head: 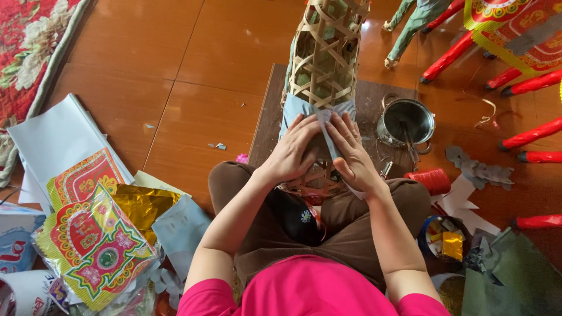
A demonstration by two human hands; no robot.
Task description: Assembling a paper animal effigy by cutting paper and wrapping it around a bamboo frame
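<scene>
A woven bamboo lattice frame point(325, 55) lies lengthwise before me, its near end resting on my lap. A pale blue-grey paper sheet point(295, 108) wraps around its middle. My left hand point(291, 153) lies flat on the paper, fingers spread and pressing it against the frame. My right hand point(351, 153) presses flat beside it, fingers apart, over a folded edge of the same paper. Neither hand grips anything.
A dark wooden board point(266, 126) lies under the frame on the tiled floor. A metal pot point(407, 122) with a brush stands to the right, beside a red thread spool point(433, 180). Colourful printed papers point(93, 240) pile at the left; red sticks point(530, 136) lie at the right.
</scene>
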